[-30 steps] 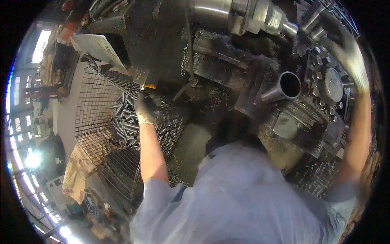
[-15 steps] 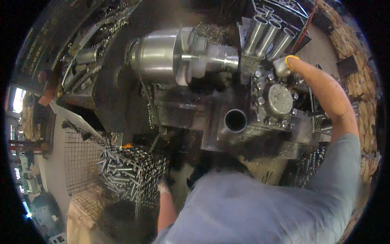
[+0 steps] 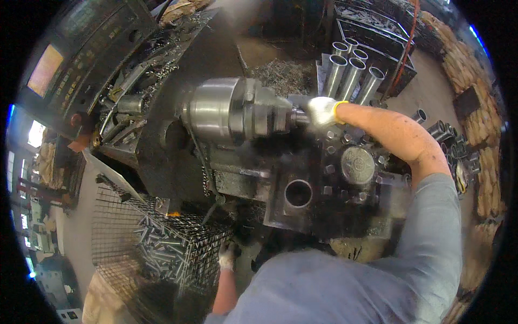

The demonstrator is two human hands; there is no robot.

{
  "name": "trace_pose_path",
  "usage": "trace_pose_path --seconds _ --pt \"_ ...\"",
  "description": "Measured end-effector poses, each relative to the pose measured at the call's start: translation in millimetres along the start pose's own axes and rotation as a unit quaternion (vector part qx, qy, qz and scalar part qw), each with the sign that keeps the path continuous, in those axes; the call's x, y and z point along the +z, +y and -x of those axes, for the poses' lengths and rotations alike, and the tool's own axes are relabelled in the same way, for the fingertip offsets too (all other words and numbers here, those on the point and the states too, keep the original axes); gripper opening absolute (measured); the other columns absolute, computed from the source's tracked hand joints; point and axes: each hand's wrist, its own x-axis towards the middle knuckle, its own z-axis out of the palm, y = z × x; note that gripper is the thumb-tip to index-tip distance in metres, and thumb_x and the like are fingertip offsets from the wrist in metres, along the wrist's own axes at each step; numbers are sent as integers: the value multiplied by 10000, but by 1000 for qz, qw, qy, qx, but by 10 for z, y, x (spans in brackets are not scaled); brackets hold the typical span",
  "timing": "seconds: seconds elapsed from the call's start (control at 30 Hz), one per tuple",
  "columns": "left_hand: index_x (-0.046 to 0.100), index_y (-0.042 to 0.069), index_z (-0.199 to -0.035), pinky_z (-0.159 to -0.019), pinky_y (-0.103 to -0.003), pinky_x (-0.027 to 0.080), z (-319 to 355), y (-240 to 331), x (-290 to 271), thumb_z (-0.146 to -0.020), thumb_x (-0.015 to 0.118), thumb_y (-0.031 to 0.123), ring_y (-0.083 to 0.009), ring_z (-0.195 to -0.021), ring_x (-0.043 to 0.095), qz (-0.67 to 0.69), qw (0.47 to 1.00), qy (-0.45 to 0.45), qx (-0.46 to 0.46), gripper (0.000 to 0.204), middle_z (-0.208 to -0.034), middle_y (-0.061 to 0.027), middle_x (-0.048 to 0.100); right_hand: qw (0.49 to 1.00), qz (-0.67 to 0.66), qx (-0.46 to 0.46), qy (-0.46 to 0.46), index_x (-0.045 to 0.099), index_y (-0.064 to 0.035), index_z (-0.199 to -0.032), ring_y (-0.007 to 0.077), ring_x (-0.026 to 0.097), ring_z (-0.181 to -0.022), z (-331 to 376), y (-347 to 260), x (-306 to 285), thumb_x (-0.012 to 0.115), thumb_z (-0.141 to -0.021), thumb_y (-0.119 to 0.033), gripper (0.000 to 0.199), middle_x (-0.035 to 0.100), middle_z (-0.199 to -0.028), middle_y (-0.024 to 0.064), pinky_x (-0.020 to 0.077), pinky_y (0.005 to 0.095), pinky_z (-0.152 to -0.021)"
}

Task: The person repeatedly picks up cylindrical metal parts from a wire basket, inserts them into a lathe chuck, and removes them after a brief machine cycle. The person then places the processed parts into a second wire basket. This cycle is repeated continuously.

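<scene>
My right hand point(image 3: 324, 112), in a white glove with a yellow cuff, is closed around the outer end of a short metal tube point(image 3: 300, 116). That tube sticks out of the shiny lathe chuck point(image 3: 218, 108); the glove covers its end. Just below and right of the hand is a dark tool block point(image 3: 337, 162) with several square-headed bolts and a round cap point(image 3: 358, 165). A round bore point(image 3: 298, 193) opens in its near left part. Low down, my gloved left hand point(image 3: 226, 260) is beside a wire basket, against something dark; its fingers are not clear.
Several upright metal tubes point(image 3: 351, 78) stand behind the tool block. The wire basket point(image 3: 116, 227) at lower left holds many short metal pieces point(image 3: 162, 245). Metal shavings point(image 3: 283, 75) lie behind the chuck. More tubes point(image 3: 445, 132) and stacked sacks point(image 3: 488, 186) are at right.
My right hand has moved left from beside the standing tubes to the tube at the chuck. The view has shifted; my left hand stays low by the basket.
</scene>
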Motion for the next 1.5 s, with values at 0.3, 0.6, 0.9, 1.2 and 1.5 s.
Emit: trace_pose_path --seconds 0.3,0.6,0.9,1.2,1.5 --pt "695 43 -1157 -763 -470 604 283 -413 -248 -949 715 425 -297 -939 750 -248 966 69 21 436 -1047 -155 756 951 -244 61 -179 754 -17 -1031 197 683 -818 31 141 -240 927 -740 -301 442 756 -959 88 553 371 -694" --pt "703 105 -1325 -975 -428 536 -19 551 -478 -945 692 405 -336 -1128 707 -250 962 -27 109 484 -1226 -178 746 969 179 167 -30 759 5 -1016 373 761 -912 787 -113 -480 858 -640 -379 546 768 -1012 242 610 461 -809" --pt "555 2 -1425 -1038 -403 515 1507 2942 785 -995 655 109 -233 -1199 644 48 876 -338 341 454 -1316 -130 662 858 112 179 468 551 -51 -1275 395 702 -773 2462 -2254 -219 765 -746 -196 588 677 -1014 204 587 505 -694" --pt "613 58 -1295 -1000 -427 537 1528 2633 1491 -912 799 164 -250 -1086 681 183 915 -358 31 439 -1173 -79 687 915 -320 227 90 637 -19 -1315 384 740 -1003 2196 -2801 1665 843 -704 -512 812 743 -1138 243 590 452 -867" --pt "658 109 -1228 -953 -464 569 1265 2288 1203 -1020 587 402 -267 -1077 696 364 806 -450 -120 367 -1167 -100 725 837 -523 149 68 695 -25 -1128 231 708 -829 2422 -2514 2206 874 -698 -392 593 755 -932 126 572 394 -775"
